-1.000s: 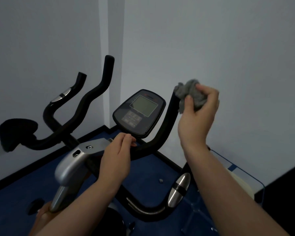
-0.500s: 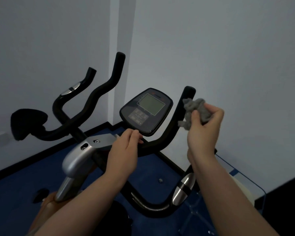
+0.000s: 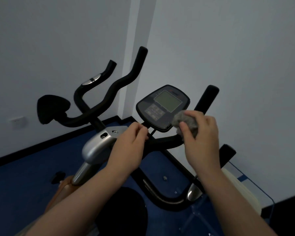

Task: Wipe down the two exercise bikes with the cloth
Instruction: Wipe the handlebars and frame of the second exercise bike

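While the right hand [image 3: 202, 137] grips the grey cloth [image 3: 184, 122] against the near bike's handlebar [image 3: 167, 142] beside the console [image 3: 163, 108], the left hand [image 3: 132, 142] clasps the bar; the far bike [image 3: 99, 106] probably awaits wiping.

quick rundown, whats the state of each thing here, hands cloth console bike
left hand: curled round the handlebar by the console
right hand: grips the cloth
cloth: bunched, at the console's lower right edge
console: screen blank
second bike: untouched
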{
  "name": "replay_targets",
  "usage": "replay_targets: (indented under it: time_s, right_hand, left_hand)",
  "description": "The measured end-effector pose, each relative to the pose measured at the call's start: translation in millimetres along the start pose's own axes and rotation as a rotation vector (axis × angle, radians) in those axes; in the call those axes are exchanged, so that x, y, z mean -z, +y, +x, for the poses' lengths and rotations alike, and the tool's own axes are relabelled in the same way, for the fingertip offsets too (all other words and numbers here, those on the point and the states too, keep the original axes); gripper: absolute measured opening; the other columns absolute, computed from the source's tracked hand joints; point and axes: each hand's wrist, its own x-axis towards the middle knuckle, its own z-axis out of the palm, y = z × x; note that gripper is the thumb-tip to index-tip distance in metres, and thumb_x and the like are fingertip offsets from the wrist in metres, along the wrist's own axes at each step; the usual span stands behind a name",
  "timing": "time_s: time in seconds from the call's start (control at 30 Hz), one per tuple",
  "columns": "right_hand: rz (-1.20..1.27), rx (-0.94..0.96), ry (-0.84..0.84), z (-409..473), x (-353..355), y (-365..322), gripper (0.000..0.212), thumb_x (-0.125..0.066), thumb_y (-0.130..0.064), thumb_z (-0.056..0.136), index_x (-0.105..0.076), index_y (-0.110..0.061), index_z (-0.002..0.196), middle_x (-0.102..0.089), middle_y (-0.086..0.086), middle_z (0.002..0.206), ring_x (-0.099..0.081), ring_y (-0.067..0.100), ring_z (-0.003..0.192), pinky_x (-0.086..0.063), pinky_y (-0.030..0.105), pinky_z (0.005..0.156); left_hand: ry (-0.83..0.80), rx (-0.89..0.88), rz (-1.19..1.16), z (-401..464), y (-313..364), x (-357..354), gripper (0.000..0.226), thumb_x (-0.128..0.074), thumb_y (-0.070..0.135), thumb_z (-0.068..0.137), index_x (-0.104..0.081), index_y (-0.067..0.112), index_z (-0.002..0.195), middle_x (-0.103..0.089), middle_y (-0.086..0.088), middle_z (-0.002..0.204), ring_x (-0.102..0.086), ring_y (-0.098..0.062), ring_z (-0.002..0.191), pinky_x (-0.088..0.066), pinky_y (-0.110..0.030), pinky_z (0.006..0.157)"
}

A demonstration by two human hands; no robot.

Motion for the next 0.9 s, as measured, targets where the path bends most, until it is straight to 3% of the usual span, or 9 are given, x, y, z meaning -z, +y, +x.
replay_targets:
  time_s: [0.1, 0.23, 0.33, 0.43, 0.5, 0.6, 0.7, 0.77, 0.9]
  right_hand:
    - [-0.358, 0.091, -0.053, -8.5, -16.2, 0.2, 0.028, -0.058, -0.025, 0.093, -0.058, -0.022, 0.121, -0.05, 0.005, 0.112, -0.045, 0.019, 0.101, -0.042, 0.03, 0.079]
    - [-0.254, 0.242, -0.234, -50.8, -53.2, -34.5, 0.03, -0.057, -0.026, 0.091, -0.054, -0.021, 0.12, -0.05, 0.005, 0.114, -0.051, 0.017, 0.097, -0.049, 0.028, 0.073]
    - [-0.105, 0.313, -0.432, -39.2, -50.5, -41.5, 0.029, -0.059, -0.032, 0.093, -0.053, -0.029, 0.121, -0.047, -0.005, 0.11, -0.049, 0.012, 0.097, -0.043, 0.023, 0.077]
    - [-0.135, 0.227, -0.242, -3.4, -25.3, -24.9, 0.03, -0.061, -0.034, 0.09, -0.056, -0.031, 0.119, -0.042, -0.011, 0.105, -0.05, 0.01, 0.091, -0.04, 0.021, 0.074]
    - [-0.18, 0.143, -0.157, 4.7, -17.2, -19.8, 0.028, -0.059, -0.033, 0.091, -0.057, -0.025, 0.118, -0.043, -0.007, 0.104, -0.053, 0.014, 0.089, -0.04, 0.021, 0.067]
    - [-0.299, 0.238, -0.284, -33.0, -38.0, -31.2, 0.032, -0.055, -0.031, 0.092, -0.056, -0.023, 0.123, -0.049, 0.0, 0.114, -0.049, 0.014, 0.098, -0.039, 0.023, 0.074]
    - [-0.141, 0.494, -0.547, -72.0, -56.6, -49.1, 0.026, -0.055, -0.03, 0.092, -0.057, -0.025, 0.117, -0.05, -0.003, 0.113, -0.051, 0.012, 0.098, -0.047, 0.025, 0.078]
    - [0.02, 0.478, -0.679, -54.7, -52.8, -49.1, 0.025, -0.061, -0.03, 0.09, -0.061, -0.028, 0.114, -0.056, -0.007, 0.11, -0.055, 0.012, 0.098, -0.048, 0.029, 0.082]
    - [-0.057, 0.439, -0.536, 7.1, -31.9, -22.7, 0.03, -0.067, -0.031, 0.086, -0.059, -0.038, 0.115, -0.058, -0.019, 0.106, -0.052, 0.003, 0.096, -0.04, 0.02, 0.074]
  left_hand:
    - [0.016, -0.089, 0.237, -25.2, -5.9, 16.2, 0.013, -0.044, 0.037, 0.097, -0.055, 0.038, 0.092, -0.064, 0.016, 0.082, -0.059, 0.003, 0.079, -0.052, -0.035, 0.077]
    - [0.025, -0.123, 0.472, -48.5, -8.0, 29.8, 0.019, -0.033, 0.038, 0.096, -0.048, 0.042, 0.106, -0.061, 0.016, 0.092, -0.057, 0.005, 0.079, -0.046, -0.015, 0.066]
    - [0.055, -0.115, 0.536, -66.0, -17.7, 39.0, 0.021, -0.031, 0.038, 0.095, -0.046, 0.043, 0.108, -0.06, 0.019, 0.09, -0.053, 0.006, 0.076, -0.04, -0.011, 0.059]
    - [0.128, -0.02, 0.464, -77.2, -30.5, 39.5, 0.013, -0.04, 0.034, 0.097, -0.046, 0.046, 0.1, -0.06, 0.022, 0.092, -0.053, 0.011, 0.081, -0.04, -0.009, 0.062]
    - [0.192, 0.067, 0.314, -78.1, -35.8, 36.8, 0.011, -0.043, 0.037, 0.095, -0.05, 0.044, 0.097, -0.063, 0.019, 0.09, -0.055, 0.011, 0.085, -0.049, -0.019, 0.068]
    - [0.258, 0.124, 0.221, -77.8, -38.0, 36.3, 0.013, -0.045, 0.037, 0.094, -0.056, 0.042, 0.097, -0.065, 0.016, 0.087, -0.058, 0.007, 0.082, -0.054, -0.034, 0.074]
    - [0.305, 0.126, 0.229, -81.3, -41.8, 36.5, 0.012, -0.045, 0.032, 0.095, -0.055, 0.036, 0.091, -0.066, 0.013, 0.08, -0.058, 0.003, 0.075, -0.052, -0.038, 0.071]
    - [0.349, 0.146, 0.21, -84.2, -42.2, 34.5, 0.015, -0.043, 0.028, 0.095, -0.052, 0.036, 0.086, -0.066, 0.013, 0.076, -0.059, 0.002, 0.07, -0.049, -0.036, 0.064]
    - [0.397, 0.18, 0.216, -86.0, -42.4, 29.8, 0.021, -0.035, 0.03, 0.095, -0.052, 0.041, 0.087, -0.068, 0.017, 0.077, -0.061, 0.005, 0.069, -0.047, -0.028, 0.056]
